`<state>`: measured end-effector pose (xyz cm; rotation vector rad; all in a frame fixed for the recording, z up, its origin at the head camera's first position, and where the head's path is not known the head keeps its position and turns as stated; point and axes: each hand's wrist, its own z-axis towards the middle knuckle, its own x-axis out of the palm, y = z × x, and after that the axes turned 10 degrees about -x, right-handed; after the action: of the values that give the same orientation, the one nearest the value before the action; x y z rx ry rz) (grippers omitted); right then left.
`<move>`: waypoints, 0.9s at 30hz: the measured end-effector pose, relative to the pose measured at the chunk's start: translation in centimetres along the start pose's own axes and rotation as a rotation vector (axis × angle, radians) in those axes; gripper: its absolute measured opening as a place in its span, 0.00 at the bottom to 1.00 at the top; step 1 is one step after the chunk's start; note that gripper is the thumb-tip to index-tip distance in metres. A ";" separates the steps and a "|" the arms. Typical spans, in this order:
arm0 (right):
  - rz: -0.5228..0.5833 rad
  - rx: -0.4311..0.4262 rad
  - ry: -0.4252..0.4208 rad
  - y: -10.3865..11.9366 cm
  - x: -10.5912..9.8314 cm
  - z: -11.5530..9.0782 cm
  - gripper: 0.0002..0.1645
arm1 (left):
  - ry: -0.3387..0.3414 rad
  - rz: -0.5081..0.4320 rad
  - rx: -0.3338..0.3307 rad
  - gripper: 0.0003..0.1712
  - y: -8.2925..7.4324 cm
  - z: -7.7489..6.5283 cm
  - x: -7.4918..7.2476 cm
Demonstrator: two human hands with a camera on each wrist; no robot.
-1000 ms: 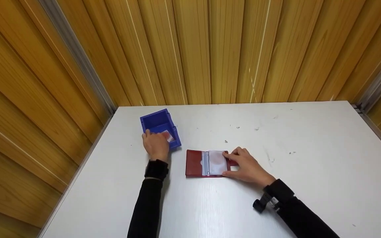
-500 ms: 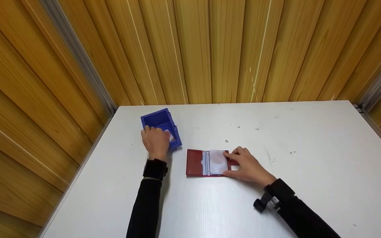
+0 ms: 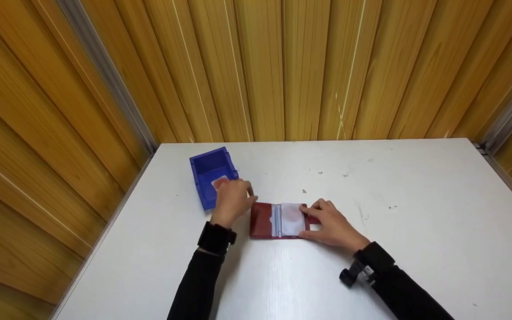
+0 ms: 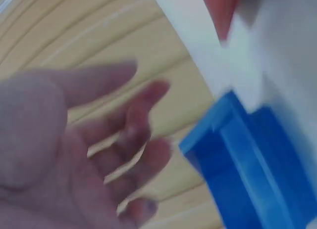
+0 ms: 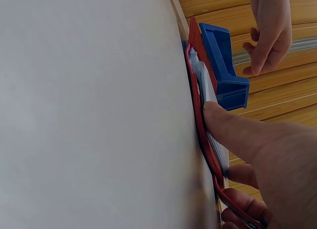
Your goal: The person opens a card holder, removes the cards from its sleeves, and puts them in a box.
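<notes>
The person's left hand point(image 3: 233, 200) hangs in the air with its fingers loosely bent and nothing in them; from the wrist you can see right into the bare palm. The right hand point(image 3: 334, 224) holds the outer edge of a small red binder point(image 3: 261, 222), the thumb at the near corner and a finger at the far one.

That binder lies open between the two hands, its bare red cover toward the left hand and its clear sleeves point(image 3: 292, 220) under the right hand's fingertips. A ringed spine point(image 3: 276, 220) runs between the two halves, and a short red tab point(image 3: 313, 219) pokes out beneath the right hand.

Just beyond the left hand, partly hidden by it, sits a blue bin point(image 3: 210, 161), set askew. On its floor, by the left knuckles, lies a card point(image 3: 218, 182) with a reddish print (too small to make out from here).

Behind each hand come a black band and a black sleeve. Around them spreads the white tabletop point(image 3: 416, 213), scuffed ahead of the right hand, and past both hands rises a wood-patterned wall point(image 3: 305, 66).
</notes>
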<state>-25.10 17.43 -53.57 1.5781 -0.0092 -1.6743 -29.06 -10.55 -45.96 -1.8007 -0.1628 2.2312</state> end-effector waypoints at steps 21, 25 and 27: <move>0.039 -0.072 -0.039 0.4 0.1 0.3 0.30 | 0.466 -0.140 0.131 0.17 -0.9 -1.0 1.8; 0.086 -0.102 -0.083 0.6 0.3 0.4 0.24 | 0.469 -0.142 0.135 0.17 -0.8 -1.0 1.9; 0.093 -0.115 -0.094 0.6 0.4 0.4 0.22 | 0.471 -0.146 0.136 0.17 -0.8 -0.9 1.8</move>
<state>-25.05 16.62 -53.45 1.3928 -0.0330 -1.6456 -28.38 -9.32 -47.68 -2.0995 -0.0436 1.6256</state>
